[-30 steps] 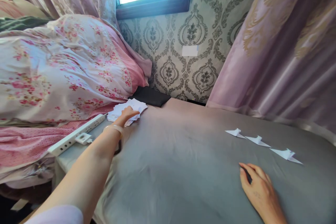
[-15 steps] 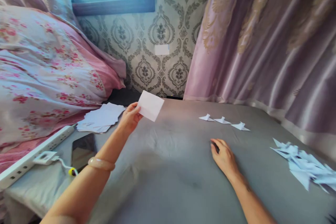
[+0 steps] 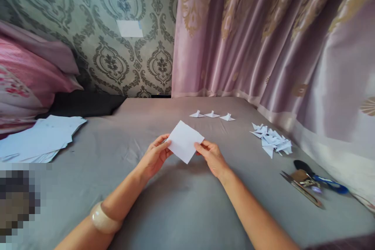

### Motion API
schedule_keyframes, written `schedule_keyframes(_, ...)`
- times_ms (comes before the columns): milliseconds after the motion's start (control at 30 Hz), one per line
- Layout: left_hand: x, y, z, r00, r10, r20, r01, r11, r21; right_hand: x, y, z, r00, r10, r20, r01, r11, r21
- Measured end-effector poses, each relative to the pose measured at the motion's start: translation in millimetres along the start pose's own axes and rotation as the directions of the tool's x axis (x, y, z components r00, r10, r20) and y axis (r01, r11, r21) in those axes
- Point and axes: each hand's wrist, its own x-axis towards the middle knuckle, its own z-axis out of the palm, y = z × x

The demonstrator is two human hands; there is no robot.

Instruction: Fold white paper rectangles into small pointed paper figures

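A square sheet of white paper (image 3: 185,142) is held between both hands above the grey cloth, one corner pointing away and one toward me. My left hand (image 3: 156,152), below a pale bangle (image 3: 104,218), pinches its left corner between thumb and fingers. At the right corner, my right hand (image 3: 212,157) grips it the same way, thumb on top. Beyond the sheet, three small folded paper figures (image 3: 211,114) stand in a row. More folded paper figures (image 3: 272,140) lie heaped to the right.
At the left lies a stack of white paper (image 3: 41,136) by a black cloth (image 3: 88,103). Thread snips (image 3: 304,191), a blue-handled tool (image 3: 328,183) and small items rest at the right. Curtains (image 3: 234,35) hang along the far right edge; a blurred-out patch covers the lower left.
The paper has moved from the left side to the middle, and my right hand has taken hold of its other corner. The view has swung to the right.
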Motion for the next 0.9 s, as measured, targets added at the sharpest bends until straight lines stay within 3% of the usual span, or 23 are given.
schedule_keyframes(100,-0.3,-1.0,-8.1,0.993,0.121,-0.003,-0.118,0.977,0.179,1.5,5.8,-1.2,1.0,-0.027,-0.015,0.026,0.996,-0.08)
schedule_keyframes(167,-1.0,1.0,-13.7,0.949,0.315,0.002,-0.291,0.874,0.388,1.3,7.7,-1.6,0.981,-0.192,-0.025,0.182,0.961,-0.209)
schedule_keyframes(200,-1.6,2.6,-16.5,0.907,0.419,0.044,-0.38,0.768,0.515,0.7,8.1,-1.7,0.943,-0.332,-0.011,0.313,0.899,-0.307)
schedule_keyframes(267,-3.0,6.0,-22.5,0.798,0.557,0.232,-0.523,0.447,0.726,-0.6,9.0,-2.2,0.787,-0.611,0.087,0.564,0.655,-0.504)
schedule_keyframes(333,-3.4,7.5,-28.9,0.699,0.548,0.46,-0.609,0.118,0.784,-1.9,10.6,-3.2,0.644,-0.727,0.237,0.677,0.397,-0.62)
schedule_keyframes(367,-3.0,6.8,-32.1,0.668,0.506,0.545,-0.631,-0.004,0.776,-2.4,12.0,-3.9,0.613,-0.727,0.31,0.692,0.304,-0.655)
schedule_keyframes(400,-2.2,4.9,-35.2,0.648,0.457,0.609,-0.647,-0.091,0.757,-2.8,13.7,-4.6,0.61,-0.698,0.373,0.692,0.241,-0.681)
schedule_keyframes(467,0.6,-1.9,-40.7,0.65,0.351,0.674,-0.661,-0.176,0.729,-3.5,17.4,-5.7,0.654,-0.582,0.483,0.684,0.184,-0.705)
schedule_keyframes(533,4.3,-10.8,-45.0,0.685,0.264,0.679,-0.655,-0.184,0.733,-4.3,20.5,-6.0,0.725,-0.447,0.525,0.654,0.205,-0.729)
schedule_keyframes(667,10.7,-21.9,-49.7,0.76,0.169,0.628,-0.602,-0.184,0.777,-6.1,21.3,-3.9,0.85,-0.303,0.431,0.512,0.283,-0.811)
schedule_keyframes(733,10.6,-20.3,-48.7,0.767,0.152,0.624,-0.592,-0.207,0.779,-7.3,19.5,-2.3,0.873,-0.27,0.407,0.477,0.293,-0.829)
schedule_keyframes(900,-5.8,-1.6,-31.5,0.732,0.156,0.663,-0.629,-0.217,0.746,-13.6,10.3,-2.1,0.898,-0.201,0.391,0.439,0.359,-0.824)
